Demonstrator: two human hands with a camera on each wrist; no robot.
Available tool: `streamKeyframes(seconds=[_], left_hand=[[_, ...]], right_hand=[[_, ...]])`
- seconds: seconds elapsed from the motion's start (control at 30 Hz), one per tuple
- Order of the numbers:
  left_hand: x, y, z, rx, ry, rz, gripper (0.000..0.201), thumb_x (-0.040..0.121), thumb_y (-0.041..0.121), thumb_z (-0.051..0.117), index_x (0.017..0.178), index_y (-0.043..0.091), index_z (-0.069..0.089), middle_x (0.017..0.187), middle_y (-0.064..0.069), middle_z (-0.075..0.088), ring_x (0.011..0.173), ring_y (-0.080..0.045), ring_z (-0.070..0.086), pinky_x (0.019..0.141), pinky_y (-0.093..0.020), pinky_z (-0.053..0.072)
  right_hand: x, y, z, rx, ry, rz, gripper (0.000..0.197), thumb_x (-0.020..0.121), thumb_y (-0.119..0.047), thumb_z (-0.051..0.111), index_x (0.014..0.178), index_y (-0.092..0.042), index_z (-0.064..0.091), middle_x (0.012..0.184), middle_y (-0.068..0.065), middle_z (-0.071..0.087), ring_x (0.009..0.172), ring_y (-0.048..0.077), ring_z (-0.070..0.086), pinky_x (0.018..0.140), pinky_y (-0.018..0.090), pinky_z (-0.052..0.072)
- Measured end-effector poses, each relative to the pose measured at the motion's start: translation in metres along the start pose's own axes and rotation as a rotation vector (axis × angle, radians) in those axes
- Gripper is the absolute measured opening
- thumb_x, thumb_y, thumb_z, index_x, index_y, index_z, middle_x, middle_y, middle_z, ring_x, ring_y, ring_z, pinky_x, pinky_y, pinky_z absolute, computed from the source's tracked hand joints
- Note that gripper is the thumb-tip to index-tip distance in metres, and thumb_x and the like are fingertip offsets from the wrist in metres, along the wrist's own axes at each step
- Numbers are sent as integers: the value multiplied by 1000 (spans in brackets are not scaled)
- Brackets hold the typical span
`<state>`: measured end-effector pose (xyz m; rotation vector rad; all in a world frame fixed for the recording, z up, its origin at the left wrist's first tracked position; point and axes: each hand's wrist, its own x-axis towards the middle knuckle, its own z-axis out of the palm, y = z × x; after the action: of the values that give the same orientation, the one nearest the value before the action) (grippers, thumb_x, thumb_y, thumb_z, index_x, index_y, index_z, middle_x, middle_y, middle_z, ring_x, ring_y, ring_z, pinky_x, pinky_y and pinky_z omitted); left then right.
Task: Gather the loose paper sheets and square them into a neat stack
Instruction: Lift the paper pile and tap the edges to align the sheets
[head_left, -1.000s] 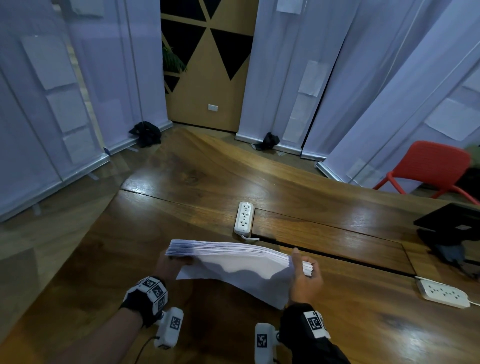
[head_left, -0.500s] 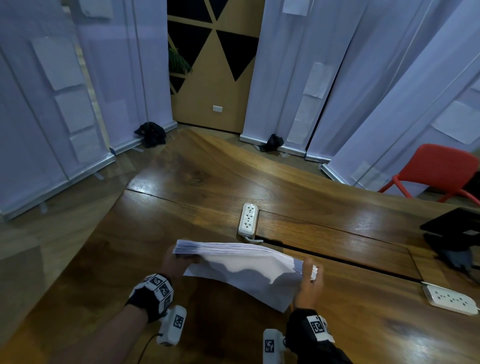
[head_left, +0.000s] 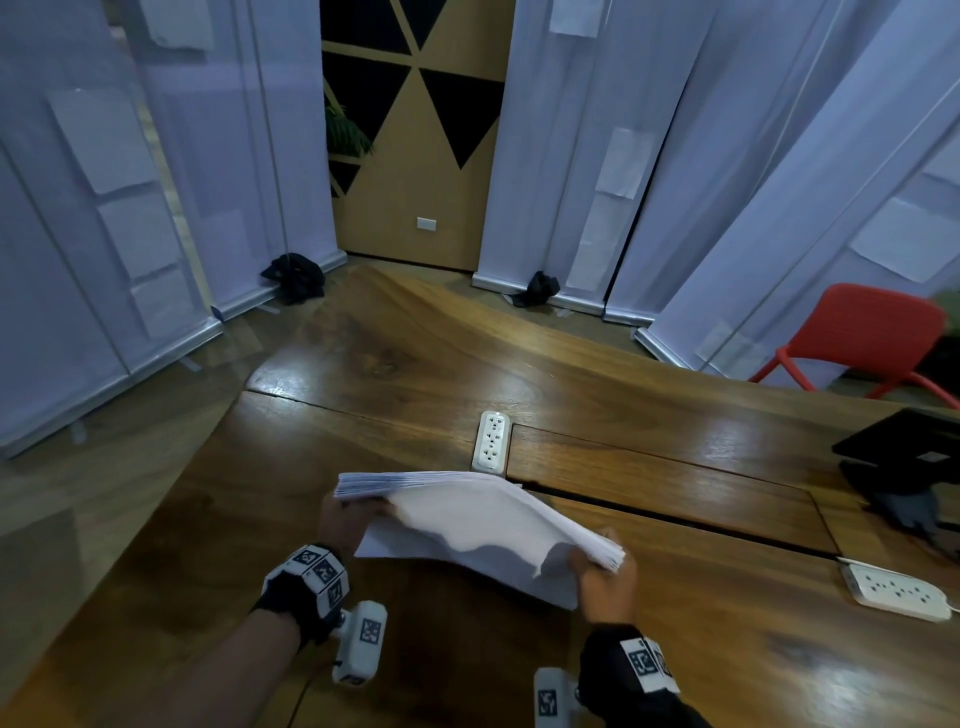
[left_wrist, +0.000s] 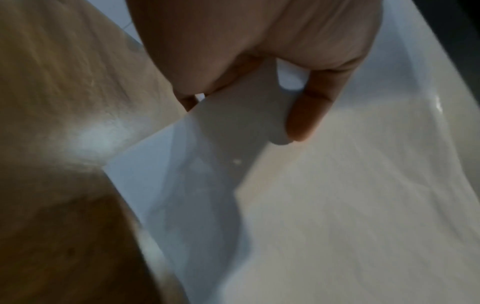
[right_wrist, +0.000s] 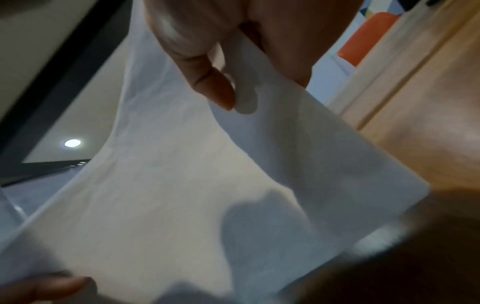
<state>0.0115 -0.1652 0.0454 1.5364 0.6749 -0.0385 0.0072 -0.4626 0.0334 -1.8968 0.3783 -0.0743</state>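
A thick stack of white paper sheets (head_left: 478, 514) is held upright on its long edge above the wooden table (head_left: 415, 374). My left hand (head_left: 345, 519) grips the stack's left end, and my right hand (head_left: 602, 577) grips its right end. The stack slopes down toward the right. One loose sheet (head_left: 467, 551) hangs lower than the others on the near side. In the left wrist view my thumb (left_wrist: 309, 115) presses on the paper (left_wrist: 337, 205). The right wrist view shows my thumb (right_wrist: 215, 88) on the bowed near sheet (right_wrist: 182, 185).
A white power strip (head_left: 491, 441) lies on the table just beyond the stack. Another power strip (head_left: 896, 592) lies at the right. A dark device (head_left: 904, 447) sits at the far right edge. A red chair (head_left: 862, 338) stands behind the table.
The stack has tilted, with its right end dropping lower and nearer to me. My right hand moved down and toward me with it; my left hand stayed about level.
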Motion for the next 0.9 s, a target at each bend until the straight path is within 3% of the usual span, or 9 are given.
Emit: streamKeyframes(seconds=[0.07,0.13,0.23,0.33,0.43,0.57,0.67,0.8,0.9], left_hand=[[-7,9,-4,-25,-4,114,22,77,-10,61,71,11,59,75,-6,60,74,-22,56,82,-40,46],[-6,7,-7,-34,-21,196,20,75,-14,59,73,6,60,75,-10,61,72,-23,57,72,-33,46],[-10,2,-10,-40,-70,193,21,73,-12,62,74,9,60,77,-10,61,77,-28,58,71,-33,47],[-10,-7,-12,-114,-77,184,24,56,0,66,78,8,61,80,-17,61,88,-34,59,82,-49,49],[-17,-3,-10,-149,-64,284,31,54,5,63,84,10,59,84,-14,60,87,-32,57,73,-38,49],[-26,1,-8,-214,-62,374,53,53,32,75,100,18,55,94,-5,60,86,-22,58,73,-36,50],[-28,0,-1,-221,33,387,62,54,47,75,102,14,55,89,-2,62,81,-21,59,71,-35,49],[-25,1,4,-124,117,387,56,55,52,76,95,17,57,90,-9,64,79,-25,64,67,-41,57],[-21,0,3,-69,148,367,49,58,55,75,89,23,57,91,-10,66,82,-27,66,70,-45,58]], right_hand=[[-5,-19,-9,80,-14,-81,25,77,12,62,72,-11,54,78,12,58,72,23,57,63,30,47],[-7,-25,-14,168,-22,-109,30,74,15,64,76,-13,54,82,10,60,76,21,59,65,26,47],[-3,-12,-10,259,-87,29,34,71,19,65,86,-12,60,88,5,65,84,18,62,63,19,52],[-1,0,-3,284,-97,132,29,72,22,60,73,-7,63,79,9,66,80,27,61,51,10,50],[4,6,-1,264,-75,143,30,71,24,56,57,-2,64,57,2,69,73,28,62,49,11,50],[4,6,0,270,-51,150,34,72,26,52,55,-1,62,47,-5,68,51,5,65,51,12,49],[4,7,0,275,-38,144,31,72,25,52,63,-1,65,51,-2,69,55,5,66,58,23,51],[-2,3,-2,383,20,113,34,75,20,58,96,-6,62,87,7,67,84,19,63,70,26,47],[-4,-4,-3,407,41,55,37,76,19,58,89,-15,63,87,5,66,83,17,61,67,21,51]])
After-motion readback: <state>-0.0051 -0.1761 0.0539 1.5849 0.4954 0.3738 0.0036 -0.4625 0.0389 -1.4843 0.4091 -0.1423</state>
